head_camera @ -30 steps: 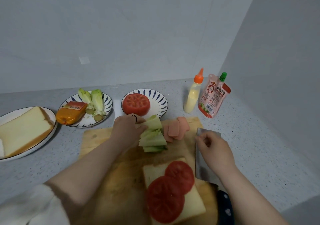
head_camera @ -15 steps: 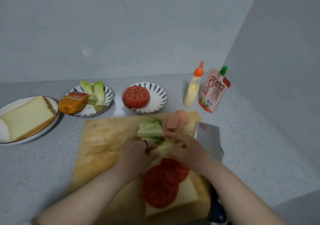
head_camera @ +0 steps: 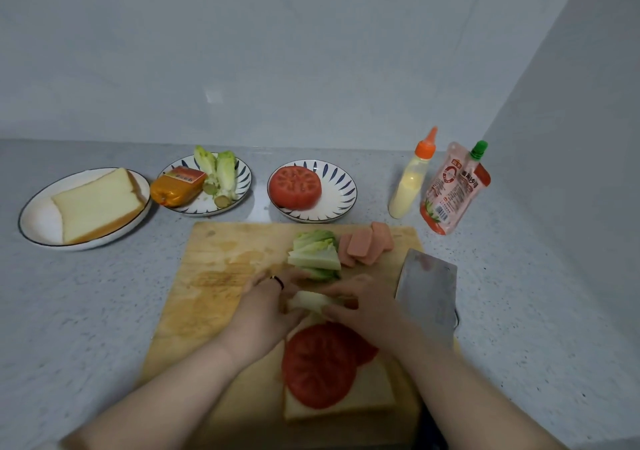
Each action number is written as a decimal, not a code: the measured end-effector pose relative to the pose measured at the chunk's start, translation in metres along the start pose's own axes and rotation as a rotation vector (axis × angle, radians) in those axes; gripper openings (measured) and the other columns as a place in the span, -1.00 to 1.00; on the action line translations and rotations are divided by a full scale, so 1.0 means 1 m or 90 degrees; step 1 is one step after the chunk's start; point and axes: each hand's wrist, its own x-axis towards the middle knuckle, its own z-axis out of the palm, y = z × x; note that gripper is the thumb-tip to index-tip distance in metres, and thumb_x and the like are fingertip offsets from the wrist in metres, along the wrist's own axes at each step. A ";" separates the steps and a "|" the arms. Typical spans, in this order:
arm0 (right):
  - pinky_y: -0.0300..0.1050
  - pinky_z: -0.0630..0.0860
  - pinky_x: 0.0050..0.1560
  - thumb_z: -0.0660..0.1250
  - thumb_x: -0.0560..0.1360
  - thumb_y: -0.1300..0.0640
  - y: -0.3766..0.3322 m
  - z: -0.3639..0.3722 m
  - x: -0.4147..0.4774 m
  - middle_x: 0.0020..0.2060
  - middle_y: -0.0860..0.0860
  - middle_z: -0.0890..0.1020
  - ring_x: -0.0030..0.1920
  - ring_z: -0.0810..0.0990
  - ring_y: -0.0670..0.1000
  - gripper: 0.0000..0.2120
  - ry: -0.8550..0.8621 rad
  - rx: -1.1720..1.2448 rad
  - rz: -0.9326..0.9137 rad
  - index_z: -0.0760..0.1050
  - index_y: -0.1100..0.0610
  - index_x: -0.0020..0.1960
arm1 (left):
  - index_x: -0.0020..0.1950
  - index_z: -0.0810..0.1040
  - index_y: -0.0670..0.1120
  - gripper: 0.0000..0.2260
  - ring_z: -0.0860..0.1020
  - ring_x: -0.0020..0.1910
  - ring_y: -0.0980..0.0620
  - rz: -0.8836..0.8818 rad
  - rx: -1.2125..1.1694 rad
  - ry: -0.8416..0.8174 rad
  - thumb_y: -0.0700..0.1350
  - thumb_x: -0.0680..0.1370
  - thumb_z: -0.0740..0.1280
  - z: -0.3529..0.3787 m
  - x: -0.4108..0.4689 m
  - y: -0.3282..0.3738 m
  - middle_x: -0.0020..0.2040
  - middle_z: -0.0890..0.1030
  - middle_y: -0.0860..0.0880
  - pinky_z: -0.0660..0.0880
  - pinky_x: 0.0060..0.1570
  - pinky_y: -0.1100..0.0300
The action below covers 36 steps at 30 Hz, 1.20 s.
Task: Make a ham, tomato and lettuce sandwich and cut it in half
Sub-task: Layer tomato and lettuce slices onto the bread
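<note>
Here both hands, left (head_camera: 268,306) and right (head_camera: 360,306), pinched one lettuce piece (head_camera: 310,301) just above the tomato (head_camera: 318,363) on the bread (head_camera: 374,390), so layering lettuce seemed underway, and next it needed laying flat

Readable text: close to none.
Sauce pouch (head_camera: 453,190) carries printed characters and a barcode, too blurred to read; orange ham pack (head_camera: 177,186) label is equally illegible.

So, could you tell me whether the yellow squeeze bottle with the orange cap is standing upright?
Upright: the yellow squeeze bottle stands on its base on the speckled grey counter, orange nozzle pointing up.
</note>
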 end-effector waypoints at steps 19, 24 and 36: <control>-0.58 0.17 0.00 0.34 0.43 0.13 -0.006 -0.003 -0.011 -0.03 -0.20 0.49 0.15 0.34 -0.12 -0.78 -0.013 0.048 -0.017 0.56 -0.01 0.07 | -0.15 0.49 0.24 -0.82 0.30 0.10 0.34 0.018 0.094 -0.027 -0.02 0.39 0.43 -0.003 -0.015 -0.009 -0.08 0.46 0.30 -0.26 0.27 0.39; -0.32 -0.04 0.12 0.18 0.51 -0.07 0.000 -0.001 -0.015 0.35 -0.20 0.36 0.35 0.15 -0.12 -0.65 -0.035 -0.219 -0.127 0.43 -0.11 0.28 | 0.04 0.52 0.22 -0.75 0.18 0.21 0.36 0.045 0.136 -0.093 -0.01 0.41 0.40 -0.011 -0.016 -0.017 0.11 0.37 0.35 -0.34 0.29 0.33; -0.10 0.23 0.27 0.27 0.47 0.00 0.004 -0.022 0.032 0.13 -0.03 0.57 0.24 0.38 0.04 -0.70 0.090 -0.204 -0.017 0.52 -0.01 0.19 | 0.22 0.50 -0.01 -0.74 0.45 0.22 0.07 0.009 0.154 -0.014 -0.08 0.53 0.26 -0.017 0.033 -0.005 0.24 0.51 0.05 0.34 0.18 0.26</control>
